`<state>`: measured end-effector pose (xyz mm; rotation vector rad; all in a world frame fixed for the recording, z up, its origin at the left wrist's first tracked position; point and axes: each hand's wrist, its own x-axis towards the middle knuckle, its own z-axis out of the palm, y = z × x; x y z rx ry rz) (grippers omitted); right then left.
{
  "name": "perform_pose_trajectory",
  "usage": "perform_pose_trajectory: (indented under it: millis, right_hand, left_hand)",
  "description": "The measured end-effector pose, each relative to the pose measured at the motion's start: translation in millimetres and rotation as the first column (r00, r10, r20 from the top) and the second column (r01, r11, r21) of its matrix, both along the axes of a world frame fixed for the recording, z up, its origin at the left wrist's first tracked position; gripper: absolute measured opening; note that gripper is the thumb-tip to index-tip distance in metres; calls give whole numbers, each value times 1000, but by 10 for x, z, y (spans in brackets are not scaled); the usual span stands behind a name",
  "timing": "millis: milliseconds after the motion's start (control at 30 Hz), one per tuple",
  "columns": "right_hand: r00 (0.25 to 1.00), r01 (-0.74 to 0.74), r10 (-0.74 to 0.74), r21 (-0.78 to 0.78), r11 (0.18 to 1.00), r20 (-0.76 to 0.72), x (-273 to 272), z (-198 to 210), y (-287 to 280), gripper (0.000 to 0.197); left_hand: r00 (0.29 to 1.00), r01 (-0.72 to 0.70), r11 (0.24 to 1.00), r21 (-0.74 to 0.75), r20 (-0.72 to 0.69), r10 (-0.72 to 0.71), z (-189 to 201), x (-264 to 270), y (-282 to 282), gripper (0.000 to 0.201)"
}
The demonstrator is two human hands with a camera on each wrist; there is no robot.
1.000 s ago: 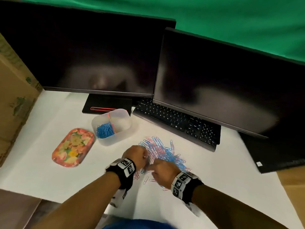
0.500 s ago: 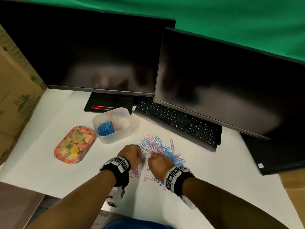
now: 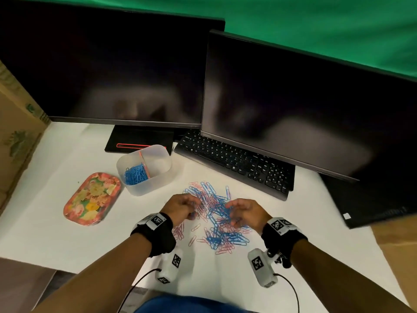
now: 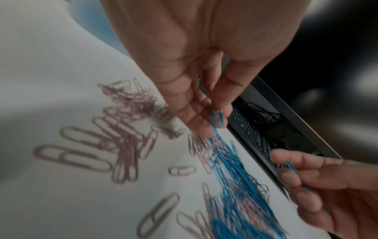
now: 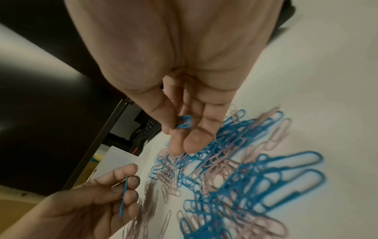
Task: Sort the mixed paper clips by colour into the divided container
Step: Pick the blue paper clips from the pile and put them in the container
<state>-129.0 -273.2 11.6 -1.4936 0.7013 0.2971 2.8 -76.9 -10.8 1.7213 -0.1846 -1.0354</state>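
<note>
A mixed pile of blue and pink paper clips (image 3: 216, 213) lies on the white table. My left hand (image 3: 184, 206) hovers at the pile's left edge and pinches a blue paper clip (image 4: 217, 120) between thumb and fingers. My right hand (image 3: 242, 211) hovers at the pile's right side and pinches another blue clip (image 5: 185, 123). The translucent divided container (image 3: 155, 177) stands up and left of the pile. Its left compartment holds blue clips (image 3: 135, 173); its right compartment looks empty. A group of pink clips (image 4: 122, 129) lies apart near my left hand.
A flowered oval tray (image 3: 91, 199) lies left of the container. A black keyboard (image 3: 234, 161) and two dark monitors (image 3: 293, 105) stand behind the pile. A cardboard box (image 3: 15, 136) borders the table's left side.
My hands were close together over the pile's near edge; they have moved apart, the right one to the right. Each now holds a blue clip.
</note>
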Motion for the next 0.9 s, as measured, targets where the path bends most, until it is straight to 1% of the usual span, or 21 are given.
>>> perform_pose_trajectory:
  millis: [67, 133, 167, 200, 233, 267, 300, 333, 367, 400, 433, 467, 567, 633, 700, 800, 900]
  right_hand:
    - [998, 23, -23, -4, 1000, -51, -92, -57, -3, 23]
    - [997, 16, -20, -47, 999, -80, -150, -109, 44, 22]
    - [996, -30, 21, -110, 993, -84, -174, -137, 72, 20]
    - [993, -97, 81, -205, 974, -85, -203, -173, 94, 18]
    - [984, -174, 153, -317, 932, -92, -235, -200, 114, 15]
    - [970, -244, 217, -427, 871, -111, -276, -220, 126, 14]
    - [953, -301, 269, -516, 802, -139, -323, -237, 128, 14]
    - [936, -347, 306, -589, 730, -172, -378, -251, 121, 16]
    - [920, -382, 336, -642, 664, -200, -441, -257, 110, 20]
    - [903, -416, 364, -675, 609, -229, -511, -280, 97, 24]
    - [890, -437, 385, -694, 572, -242, -580, -296, 87, 28]
    - [884, -444, 400, -707, 551, -242, -635, -314, 81, 31]
    - [877, -422, 435, -758, 497, -204, -728, -372, 88, 32]
    - [871, -417, 447, -786, 457, -202, -717, -393, 102, 33]
    - [864, -417, 462, -798, 435, -200, -691, -402, 112, 37]
    - [845, -417, 505, -808, 416, -175, -658, -439, 107, 42]
    - [834, -418, 522, -820, 391, -177, -598, -440, 111, 33]
  left_hand:
    - [1000, 24, 999, 23, -16, -24, 25, -74, -64, 33]
    - [996, 45, 999, 19, -75, -43, 53, -151, -126, 30]
    - [994, 76, 997, 25, -85, -74, 53, -199, -153, 27]
    - [990, 135, 989, 57, -51, -132, 38, -252, -176, 23]
    - [974, 218, 969, 118, 40, -223, 17, -312, -189, 18]
    - [931, 304, 932, 199, 144, -334, -11, -380, -193, 11]
    - [864, 381, 880, 285, 231, -449, -37, -448, -183, 13]
    - [769, 444, 813, 377, 306, -562, -83, -508, -172, 22]
    - [655, 487, 741, 462, 368, -660, -133, -556, -174, 30]
    - [558, 503, 684, 528, 406, -724, -180, -585, -173, 36]
    - [504, 498, 660, 562, 432, -748, -205, -601, -177, 36]
    - [485, 480, 666, 572, 459, -744, -212, -598, -190, 33]
    - [465, 445, 693, 567, 516, -720, -237, -578, -230, 19]
    - [448, 442, 689, 575, 524, -725, -228, -569, -249, 17]
    - [462, 431, 704, 564, 533, -709, -207, -550, -265, 16]
    - [526, 391, 767, 509, 560, -640, -167, -515, -265, 11]
    - [655, 344, 833, 434, 524, -544, -120, -479, -233, 3]
